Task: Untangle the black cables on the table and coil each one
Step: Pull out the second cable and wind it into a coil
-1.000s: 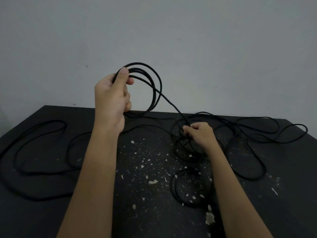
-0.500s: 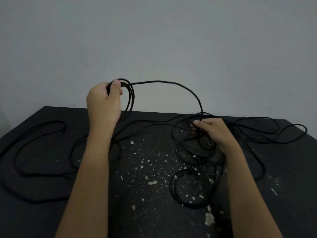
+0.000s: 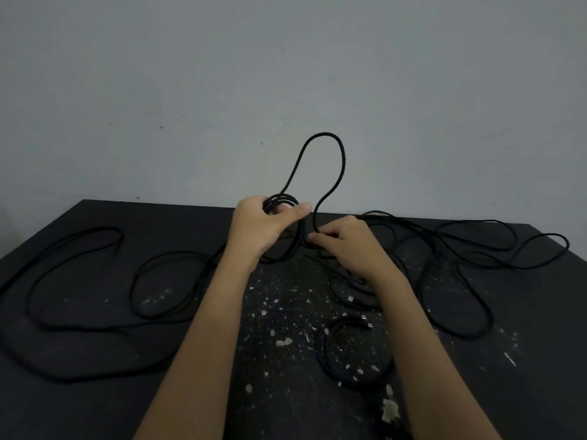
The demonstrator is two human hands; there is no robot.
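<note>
head view: nearest you, a small finished coil lies flat on the paint-flecked black table, same spot as half a second ago, metal plug ends showing at its top. just beyond it a second small bundle sits half under your right wrist. your right hand is pinched on a strand of the black cable, lower and closer to centre than before. your left hand is clenched around the coil in progress, thumb out to the right; it has swung in from the left and now sits just beside the right hand, nearly touching. between them the cable stands up in a tall narrow loop against the wall, where before it was a wide low arch. loose cable runs on the left and tangled loops on the right lie unmoved on the table.
</note>
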